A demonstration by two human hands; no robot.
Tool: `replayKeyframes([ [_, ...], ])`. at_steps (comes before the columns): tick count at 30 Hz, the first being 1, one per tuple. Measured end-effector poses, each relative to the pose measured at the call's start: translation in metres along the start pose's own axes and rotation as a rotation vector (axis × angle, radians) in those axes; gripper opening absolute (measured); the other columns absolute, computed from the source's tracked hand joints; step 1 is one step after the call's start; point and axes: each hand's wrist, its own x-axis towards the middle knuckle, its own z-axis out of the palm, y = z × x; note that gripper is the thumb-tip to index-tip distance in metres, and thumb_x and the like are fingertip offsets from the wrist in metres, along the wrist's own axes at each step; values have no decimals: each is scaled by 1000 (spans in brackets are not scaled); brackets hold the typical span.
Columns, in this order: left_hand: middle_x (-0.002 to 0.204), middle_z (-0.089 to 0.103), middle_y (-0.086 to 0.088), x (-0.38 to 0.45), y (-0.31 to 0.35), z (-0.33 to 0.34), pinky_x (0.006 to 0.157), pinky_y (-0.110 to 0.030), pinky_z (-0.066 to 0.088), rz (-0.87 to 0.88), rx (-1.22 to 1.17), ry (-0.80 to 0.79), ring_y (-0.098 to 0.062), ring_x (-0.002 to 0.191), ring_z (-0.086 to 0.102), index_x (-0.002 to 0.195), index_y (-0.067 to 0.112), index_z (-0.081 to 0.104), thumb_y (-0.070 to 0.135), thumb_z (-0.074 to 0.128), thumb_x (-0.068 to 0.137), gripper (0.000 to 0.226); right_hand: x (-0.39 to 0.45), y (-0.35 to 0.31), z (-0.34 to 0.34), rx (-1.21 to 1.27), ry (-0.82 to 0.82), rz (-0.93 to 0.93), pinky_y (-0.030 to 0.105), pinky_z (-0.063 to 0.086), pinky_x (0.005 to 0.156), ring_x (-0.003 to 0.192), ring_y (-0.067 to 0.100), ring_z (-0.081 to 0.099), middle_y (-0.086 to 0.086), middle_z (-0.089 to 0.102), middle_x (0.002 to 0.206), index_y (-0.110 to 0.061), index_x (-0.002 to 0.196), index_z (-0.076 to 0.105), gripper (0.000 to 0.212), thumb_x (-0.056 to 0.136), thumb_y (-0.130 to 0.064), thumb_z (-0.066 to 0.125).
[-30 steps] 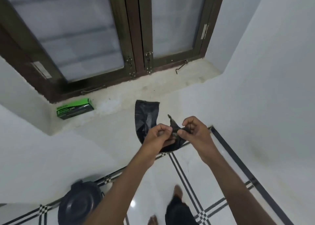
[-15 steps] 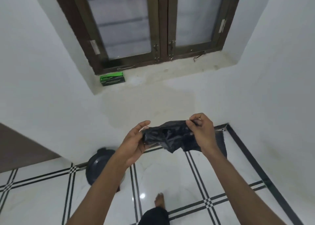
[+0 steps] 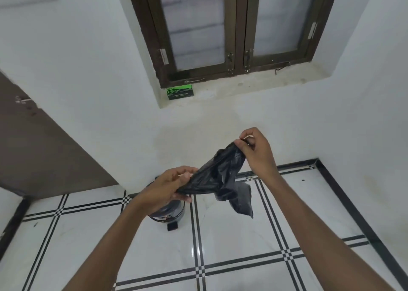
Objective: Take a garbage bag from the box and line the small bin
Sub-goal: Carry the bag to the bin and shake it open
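Underfoot, the floor (image 3: 242, 246) is glossy white tile with black lines, meeting a white wall (image 3: 77, 81) under a dark-framed window (image 3: 236, 30). On the sill (image 3: 254, 84), at its left end, sits the green box (image 3: 180, 92), well apart from you. Against the wall below stands the bin (image 3: 170, 215), mostly hidden behind your left hand; whether its lid is up cannot be told.

Between your hands the black bag (image 3: 220, 176) is stretched in a crumpled band, its loose folded end hanging down just right of the bin. Your left hand (image 3: 170, 187) is curled round the lower end, thumb on top. Your right hand (image 3: 256, 149), higher, pinches the upper end between thumb and fingertips.

The bag looks unopened, so the job now is probably finding its mouth. Rub the two layers apart at the end you pinch, and don't pull hard, since thin film will likely tear. Shake it full, then lower it into the bin.
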Motion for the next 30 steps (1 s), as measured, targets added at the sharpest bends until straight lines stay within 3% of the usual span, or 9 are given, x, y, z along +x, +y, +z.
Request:
replayKeyframes([
  [3,74,64,2,-21,7,-9,62,-14,48,-11,334,-96,-8,67,61,96,11,71,28,64,96,18,-3,-12,26,-33,-38,0,26,43,65,63,9,53,-13,59,65,-29,95,57,10,93,-32,67],
  [5,68,62,8,-32,6,-15,63,-16,48,42,417,13,-5,64,58,84,11,69,19,61,97,17,-11,-22,49,-18,-44,44,24,45,72,70,-2,57,-16,62,78,-36,107,56,22,91,-49,64],
  [8,90,72,1,-46,0,-26,89,-29,58,80,196,333,-11,88,69,104,6,67,14,50,102,19,-33,-37,87,29,-149,156,20,49,80,95,-8,60,-27,60,106,-51,133,39,69,74,-74,67],
  [11,109,75,-6,-59,-6,-40,93,-32,56,83,0,487,-18,104,71,116,13,65,15,43,105,25,-63,-40,130,27,-334,238,28,58,81,102,3,66,-14,60,120,-49,144,26,97,67,-55,85],
  [14,110,74,-9,-69,-8,-51,79,-27,59,74,-195,582,-14,97,73,115,11,63,15,42,105,24,-78,-39,158,101,-372,274,37,61,83,94,18,73,8,73,106,-30,142,36,83,76,-16,85],
  [17,109,73,-2,-82,-14,-68,69,-27,59,90,-281,689,-9,89,74,113,16,62,20,40,106,23,-80,-47,174,166,-341,306,25,59,74,88,23,75,17,74,98,-23,137,44,68,82,1,76],
  [21,104,69,-1,-99,-29,-94,83,-37,57,112,-76,869,-18,96,67,101,25,60,23,35,106,25,-70,-53,177,102,-411,269,31,61,76,83,27,70,34,68,98,-9,121,60,43,84,9,70],
  [25,90,63,-4,-112,-48,-112,81,-39,47,175,321,868,-21,85,58,93,10,54,21,38,106,23,-55,-54,174,-66,-275,263,32,53,70,79,21,65,18,74,91,-9,100,69,30,85,14,58],
  [30,82,64,-4,-118,-53,-122,72,-37,46,173,348,923,-20,78,59,85,14,56,26,42,104,27,-58,-65,177,-193,81,161,16,48,63,73,11,61,-10,66,87,-29,82,61,30,88,-1,50],
])
